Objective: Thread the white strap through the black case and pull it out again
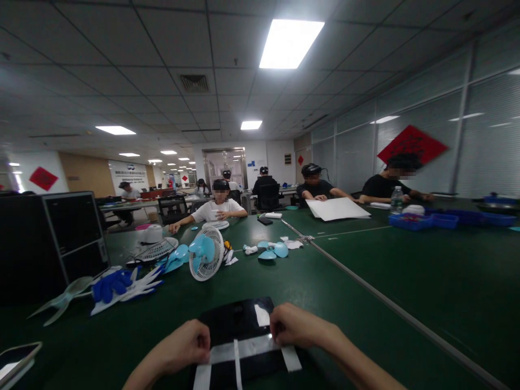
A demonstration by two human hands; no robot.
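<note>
On the green table right before me lies a flat black item (231,320) whose kind I cannot make out. A pale, shiny strip (254,347) that looks like tape runs across it. My left hand (189,342) is closed, its fingers pinching the strip's left end. At the strip's right end, my right hand (294,325) is closed too, with its fingertips partly hidden. White bands (238,363) cross the black item's lower part, and a white patch (262,315) sits on it near my right fingers.
Beyond the hands stand a small white fan (206,253) and loose blue fan blades (272,251). Blue and white gloves (122,287) lie left, near a black cabinet (75,233). A metal strip (365,287) crosses the table (426,281). Several people sit farther off; blue trays (410,221) stand right.
</note>
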